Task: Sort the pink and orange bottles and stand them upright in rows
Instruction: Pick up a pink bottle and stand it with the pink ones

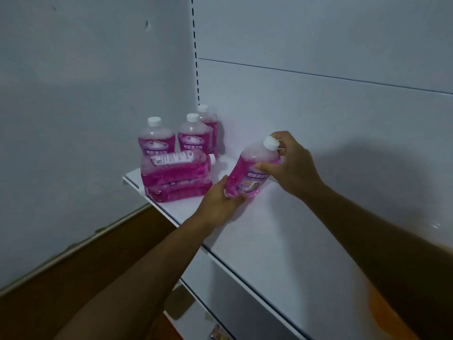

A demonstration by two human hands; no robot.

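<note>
A pink bottle [250, 171] with a white cap is tilted above the white shelf [257, 217]. My right hand [291, 165] grips its neck and shoulder, thumb across the label. My left hand [220, 200] curls round its base from below. Three pink bottles stand upright in the far left corner: one at the left [156, 138], one in the middle [193, 134] and one behind [208, 121]. Two more pink bottles lie on their sides in front, the upper [176, 165] stacked on the lower [179, 190].
The shelf's back panel [318, 106] rises behind the bottles, and a grey wall [85, 94] closes the left side. An orange blur [387, 312] shows at the lower right by my forearm. A wooden floor [85, 278] lies below the shelf's front edge.
</note>
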